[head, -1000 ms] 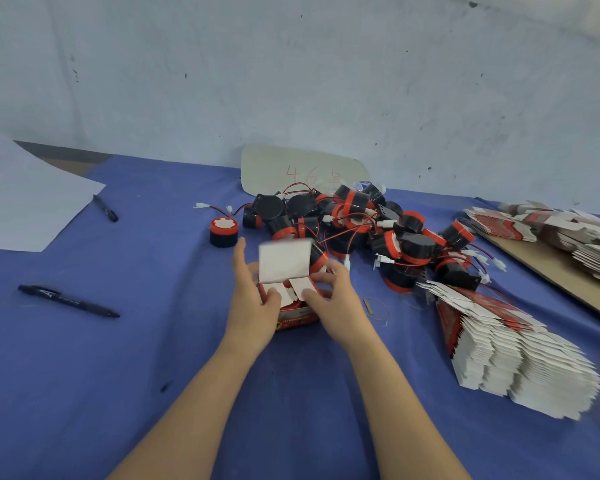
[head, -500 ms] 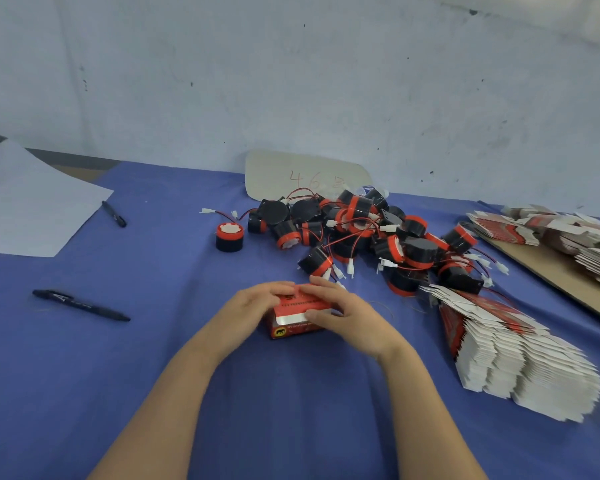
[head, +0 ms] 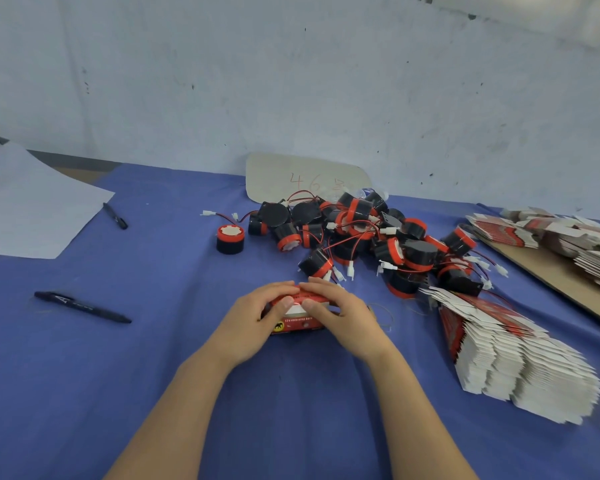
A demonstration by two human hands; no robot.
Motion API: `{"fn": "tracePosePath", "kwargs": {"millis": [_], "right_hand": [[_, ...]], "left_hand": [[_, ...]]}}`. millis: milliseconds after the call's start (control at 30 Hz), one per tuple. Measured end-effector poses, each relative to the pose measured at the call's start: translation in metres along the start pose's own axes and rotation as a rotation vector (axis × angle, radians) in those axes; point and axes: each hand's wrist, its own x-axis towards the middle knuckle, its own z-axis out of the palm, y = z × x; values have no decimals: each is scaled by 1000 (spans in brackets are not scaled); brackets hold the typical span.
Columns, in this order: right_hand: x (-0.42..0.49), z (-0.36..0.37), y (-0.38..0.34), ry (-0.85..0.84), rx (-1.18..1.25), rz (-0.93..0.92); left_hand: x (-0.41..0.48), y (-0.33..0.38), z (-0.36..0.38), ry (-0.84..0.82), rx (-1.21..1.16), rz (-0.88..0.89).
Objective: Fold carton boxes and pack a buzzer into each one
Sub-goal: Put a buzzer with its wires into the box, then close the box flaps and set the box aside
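A small red carton box (head: 297,322) stands on the blue tablecloth in the middle. My left hand (head: 253,318) grips its left side, fingers curled over the top. My right hand (head: 343,315) grips its right side, thumb on a white flap at the top front. Behind the box lies a pile of black and red buzzers (head: 371,237) with red wires and white plugs. One buzzer (head: 230,239) stands alone to the left of the pile. A fanned stack of flat cartons (head: 513,355) lies at the right.
Two black pens (head: 82,307) (head: 115,216) lie on the cloth at the left, near a white paper sheet (head: 28,202). More flat cartons (head: 568,237) rest on a brown board at the far right. A card with red writing (head: 305,178) leans against the wall.
The box's white lid flap, raised a second ago, has been folded down. Both hands have closed over the top of the box.
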Motion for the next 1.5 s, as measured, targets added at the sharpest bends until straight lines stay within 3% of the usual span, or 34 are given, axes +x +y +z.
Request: {"fn": "tracePosePath", "kwargs": {"millis": [167, 567, 833, 1033, 1233, 1400, 1500], "right_hand": [[2, 8, 2, 101, -22, -44], [0, 14, -1, 106, 20, -29], [3, 20, -1, 218, 49, 26], [2, 17, 0, 123, 148, 74], [-3, 23, -4, 110, 191, 180], [-8, 16, -5, -21, 142, 186], [-8, 17, -6, 2, 184, 203]], "left_hand": [[-2, -3, 1, 6, -47, -18], [-2, 4, 8, 133, -50, -34], [1, 7, 15, 229, -112, -94], [-1, 10, 16, 156, -196, -131], [-3, 13, 29, 160, 48, -295], [-8, 11, 26, 136, 74, -245], [-7, 9, 23, 136, 66, -232]]}}
